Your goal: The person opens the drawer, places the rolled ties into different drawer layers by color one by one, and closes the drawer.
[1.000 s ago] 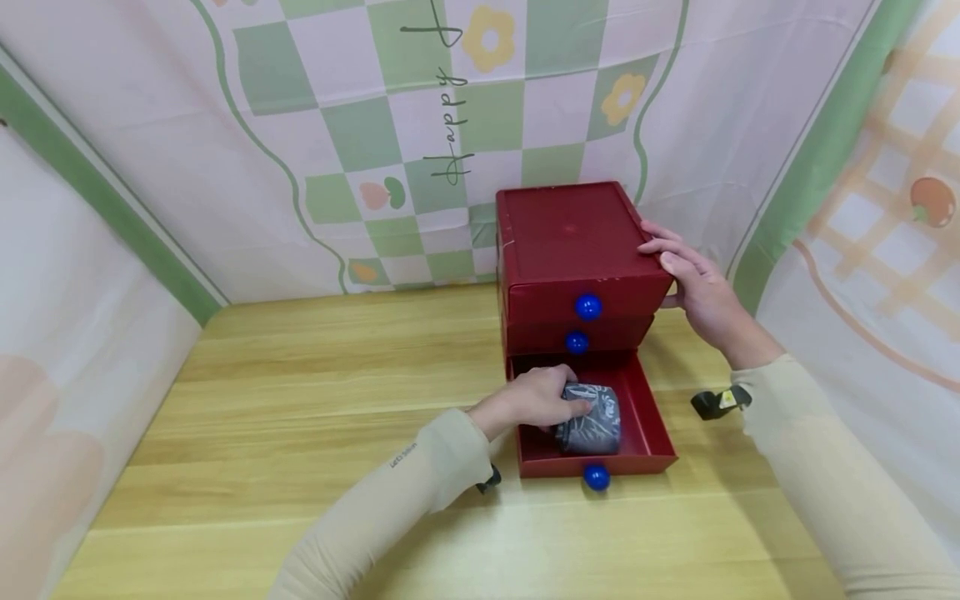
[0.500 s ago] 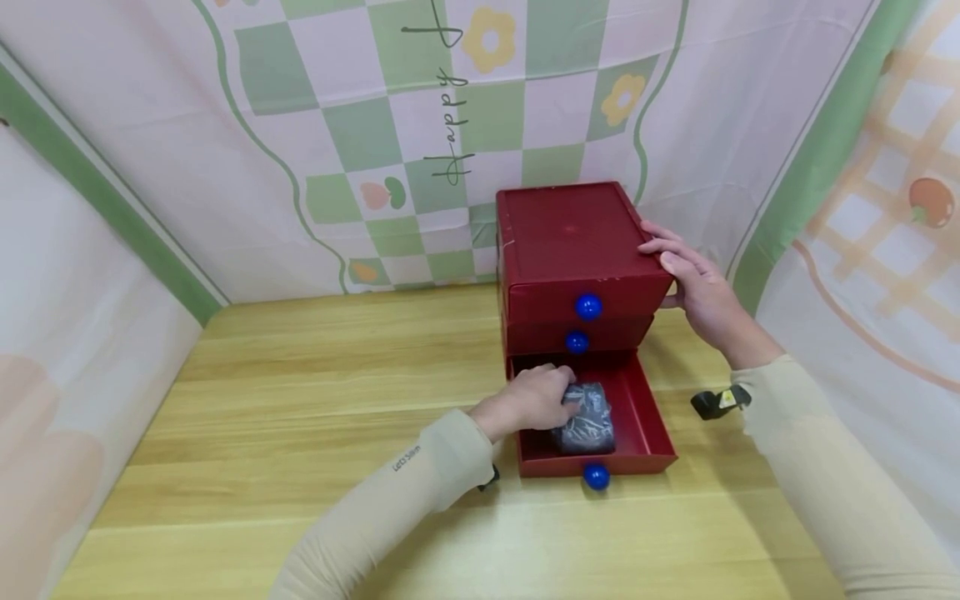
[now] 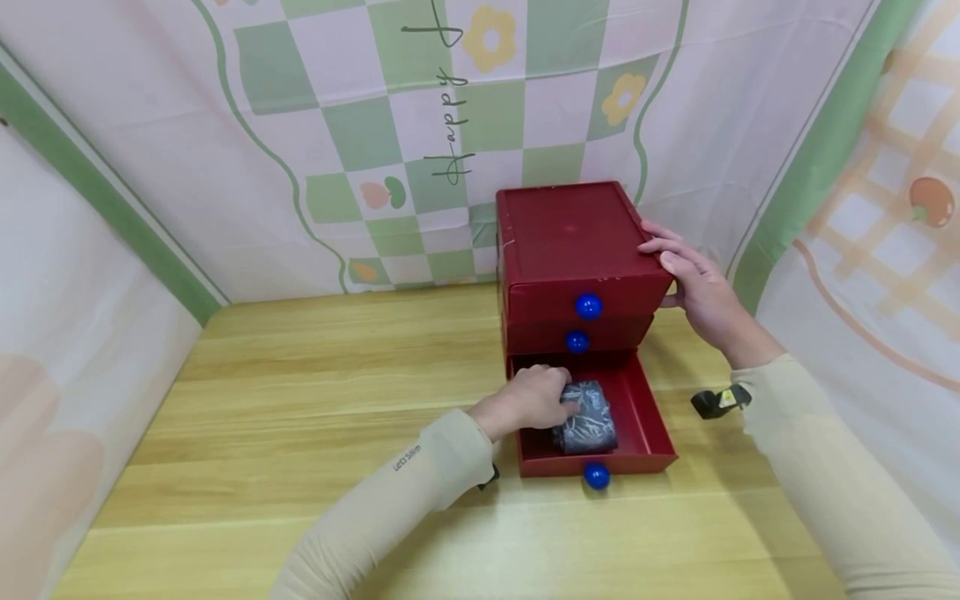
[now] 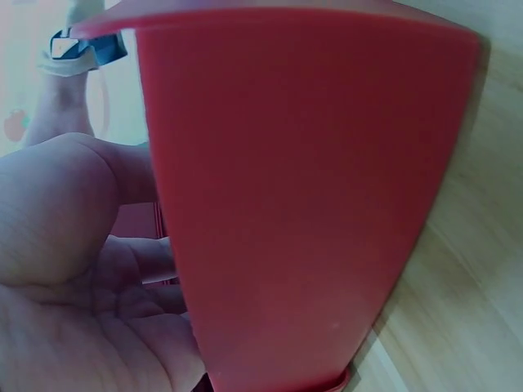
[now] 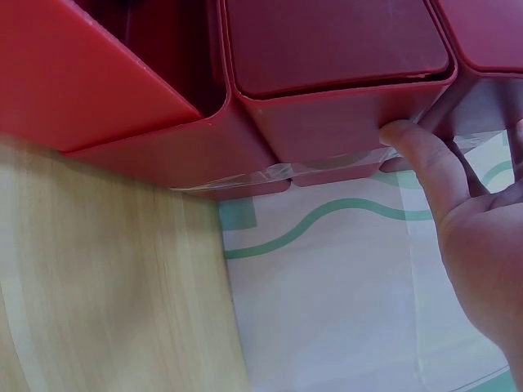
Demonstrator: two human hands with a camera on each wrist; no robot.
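My left hand [image 3: 534,397] reaches over the left wall of the pulled-out bottom drawer [image 3: 654,421]. Inside lies a dark grey folded cloth [image 3: 591,423] with a whitish leaf-like pattern, its left side gripped between thumb and fingers. In the left wrist view, the red drawer wall [image 4: 302,196] hides the cloth and the fingertips of the left hand [image 4: 73,269]. My right hand [image 3: 701,292] rests against the upper right side of the dark red drawer cabinet [image 3: 570,233]. In the right wrist view, the right hand [image 5: 474,220] has its extended fingers touching the cabinet's side.
The upper two drawers are pushed in, with a blue knob [image 3: 588,307] on the top one and another blue knob [image 3: 577,342] below. The bottom drawer's blue knob [image 3: 597,477] faces me. A wooden tabletop [image 3: 322,400] lies beneath, with a patterned curtain [image 3: 420,125] behind.
The cloth has shifted slightly to the left within the drawer, and its shape has altered a little. My left hand has drawn slightly left with it. My right hand stays put.
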